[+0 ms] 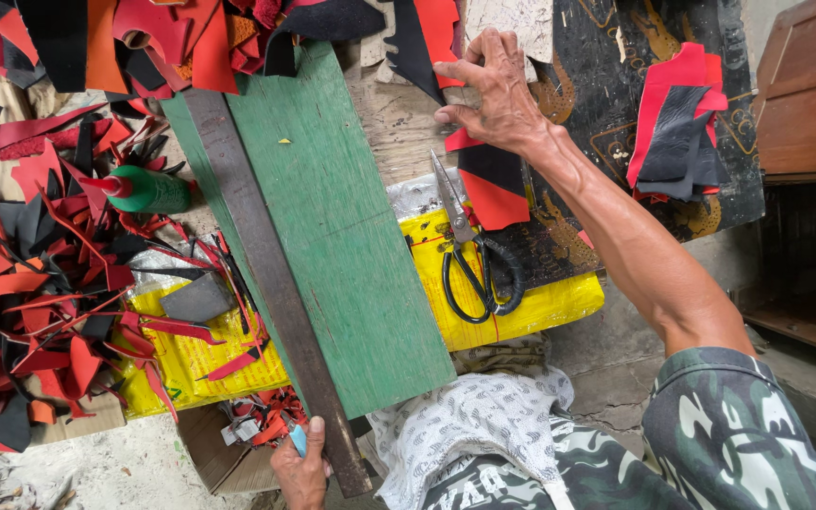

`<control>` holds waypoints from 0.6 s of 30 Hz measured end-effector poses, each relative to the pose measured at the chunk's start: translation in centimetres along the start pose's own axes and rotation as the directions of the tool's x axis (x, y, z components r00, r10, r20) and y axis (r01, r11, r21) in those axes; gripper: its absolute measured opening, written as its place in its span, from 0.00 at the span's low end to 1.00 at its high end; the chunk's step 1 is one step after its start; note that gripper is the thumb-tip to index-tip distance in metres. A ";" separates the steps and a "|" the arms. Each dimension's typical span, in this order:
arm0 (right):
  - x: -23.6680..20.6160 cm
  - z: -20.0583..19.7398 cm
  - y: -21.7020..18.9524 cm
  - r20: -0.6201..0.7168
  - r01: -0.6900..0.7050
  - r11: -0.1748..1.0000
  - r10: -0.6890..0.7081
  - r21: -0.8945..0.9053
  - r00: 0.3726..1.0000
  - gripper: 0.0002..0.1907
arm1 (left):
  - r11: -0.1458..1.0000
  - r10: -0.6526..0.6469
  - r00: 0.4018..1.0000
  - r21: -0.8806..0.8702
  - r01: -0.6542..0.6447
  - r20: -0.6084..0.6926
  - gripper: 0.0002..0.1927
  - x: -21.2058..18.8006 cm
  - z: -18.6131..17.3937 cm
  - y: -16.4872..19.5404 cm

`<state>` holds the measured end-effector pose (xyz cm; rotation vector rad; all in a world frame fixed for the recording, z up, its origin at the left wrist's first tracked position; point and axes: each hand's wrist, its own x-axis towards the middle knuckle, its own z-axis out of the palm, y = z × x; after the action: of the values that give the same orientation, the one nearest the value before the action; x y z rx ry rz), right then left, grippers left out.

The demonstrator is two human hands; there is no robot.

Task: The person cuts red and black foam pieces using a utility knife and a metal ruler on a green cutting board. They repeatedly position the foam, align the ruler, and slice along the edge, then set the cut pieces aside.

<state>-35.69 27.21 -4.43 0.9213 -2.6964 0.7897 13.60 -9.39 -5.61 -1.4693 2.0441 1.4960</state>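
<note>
A green wooden board (332, 217) lies slanted in front of me, with a long dark metal straightedge (271, 274) along its left edge. My left hand (301, 469) sits at the near end of the straightedge and holds a small blue tool (297, 440). My right hand (490, 87) reaches to the far side with its fingers spread, pressing on red and black leather pieces (488, 184) just right of the board. Black-handled scissors (469, 255) lie below that hand on a yellow sack (540, 302).
Red, black and orange leather offcuts (40, 283) are heaped at the left and along the top. A green bottle with a red nozzle (144, 189) lies among them. More folded pieces (682, 132) rest on a dark patterned sheet. A wooden cabinet (809, 90) stands right.
</note>
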 end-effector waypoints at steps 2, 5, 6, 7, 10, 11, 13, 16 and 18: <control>-0.1 -0.3 -0.1 0.021 0.005 1.000 -0.004 -0.009 1.000 0.32 | 1.000 -0.002 1.000 -0.001 0.002 0.000 0.20 0.0 0.0 0.0; -0.4 -0.7 -0.1 0.065 0.013 0.998 -0.010 -0.053 0.998 0.30 | 1.000 -0.010 1.000 -0.001 0.010 0.003 0.20 0.0 -0.1 0.0; -0.5 -0.8 0.0 0.076 0.018 0.998 -0.013 -0.066 0.997 0.29 | 1.000 -0.012 1.000 -0.002 0.012 0.003 0.20 0.0 -0.1 -0.1; -0.6 -0.8 0.1 0.087 0.025 0.997 -0.018 -0.079 0.996 0.29 | 1.000 -0.013 1.000 -0.005 0.013 0.003 0.20 0.1 -0.1 -0.1; -0.4 -0.6 0.8 0.136 -0.002 0.998 0.009 -0.056 0.991 0.22 | 0.999 -0.031 0.999 0.020 0.031 -0.010 0.20 0.1 0.0 -0.1; -0.4 -0.5 1.1 0.136 -0.016 0.999 0.020 -0.032 0.991 0.19 | 0.999 -0.023 1.000 0.023 0.023 -0.007 0.20 0.1 0.0 0.0; -0.2 -0.4 1.6 0.133 -0.043 0.999 0.040 0.015 0.990 0.16 | 1.000 -0.004 1.000 0.029 0.004 -0.002 0.20 0.0 0.0 0.1; 0.7 -0.7 2.1 0.176 0.048 0.992 -0.027 -0.118 0.984 0.22 | 0.998 -0.025 0.999 0.050 0.026 -0.024 0.21 -0.1 0.0 0.3; 1.6 -0.9 1.8 0.168 0.062 0.991 -0.041 -0.117 0.985 0.15 | 0.999 -0.019 1.000 0.050 0.020 -0.021 0.20 0.0 0.1 0.4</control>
<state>-38.03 28.07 -3.94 1.0662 -2.8111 0.5541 13.29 -9.32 -5.38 -1.4869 2.0576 1.4181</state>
